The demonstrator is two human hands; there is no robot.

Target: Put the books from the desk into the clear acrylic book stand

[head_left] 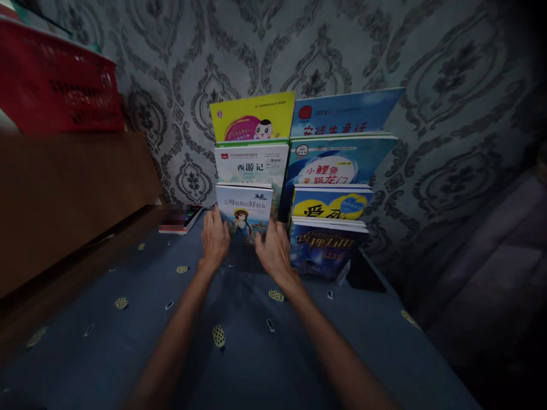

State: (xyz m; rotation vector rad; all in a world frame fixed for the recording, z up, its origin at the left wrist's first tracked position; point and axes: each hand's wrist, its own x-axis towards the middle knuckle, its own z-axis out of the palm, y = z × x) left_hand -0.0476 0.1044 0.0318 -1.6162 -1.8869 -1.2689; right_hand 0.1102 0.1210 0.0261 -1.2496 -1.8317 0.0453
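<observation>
Between my two hands stands a small pale-blue book point(244, 208) with a cartoon girl on its cover, at the front of the left row. My left hand point(215, 236) grips its left edge, and my right hand point(276, 247) grips its lower right edge. Behind it rise a white book point(252, 162) and a taller yellow book point(256, 117). Close to my right hand, the right row has a dark blue book point(325, 253) in front. A blue-and-yellow book point(333, 199), a teal book point(342, 156) and a light-blue book point(350, 108) stand behind that one.
The books stand on a dark blue patterned cloth point(239, 364) against a wallpapered wall point(183, 85). A flat book or device point(182, 219) lies to the left. Beyond it, a red basket point(64, 80) sits on a brown wooden cabinet point(77, 193). Purplish fabric point(482, 296) hangs at right.
</observation>
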